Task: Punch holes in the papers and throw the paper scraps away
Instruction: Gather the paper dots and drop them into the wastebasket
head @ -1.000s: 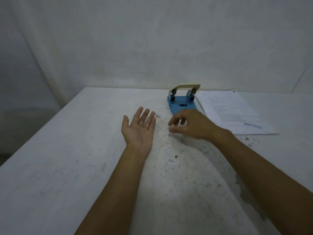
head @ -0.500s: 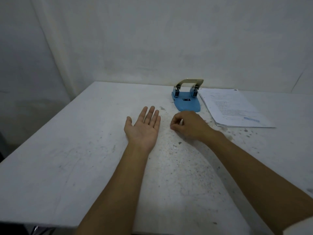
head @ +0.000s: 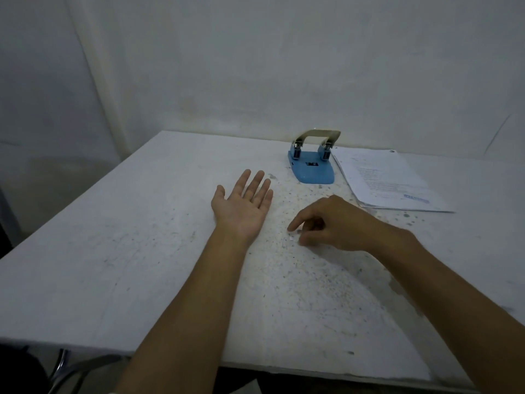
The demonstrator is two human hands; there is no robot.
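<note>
A blue hole punch (head: 312, 164) with a metal lever stands near the table's far edge. To its right lies a stack of printed papers (head: 383, 182). My left hand (head: 244, 204) rests palm up on the table, fingers together and flat, with nothing visible in it. My right hand (head: 331, 221) hovers low over the table to the right of it, index finger and thumb reaching toward small white paper scraps (head: 292, 237) on the surface. I cannot tell whether any scrap is pinched between the fingers.
The white table (head: 113, 251) is worn and speckled with dark flecks around the hands. A plain wall rises behind it. A metal chair leg (head: 61, 371) shows below the near edge at lower left.
My right hand has drawn back toward me from in front of the hole punch and its index finger now points out. My left hand stays palm up. The view has tilted down.
</note>
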